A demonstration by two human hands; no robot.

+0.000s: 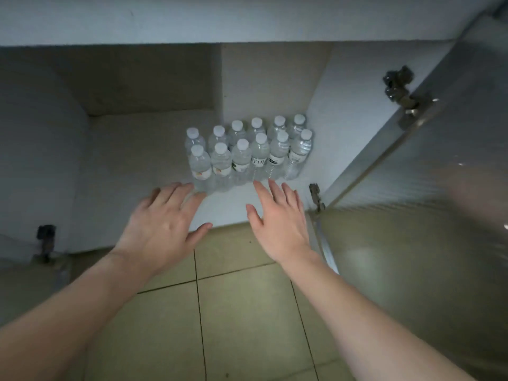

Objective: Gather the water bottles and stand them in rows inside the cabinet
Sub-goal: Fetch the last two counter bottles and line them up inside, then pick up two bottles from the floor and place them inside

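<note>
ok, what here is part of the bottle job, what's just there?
Job: water bottles standing in two rows; cabinet; left hand and right hand, both open, holding nothing.
Not job: door hinges, tiled floor.

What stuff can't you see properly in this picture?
Head view:
- Back row of bottles: lower parts hidden behind the front row.
- Labels: print too small and dim.
- Cabinet door: blurred, cut off by the right edge.
- Left hinge: dark and blurred.
</note>
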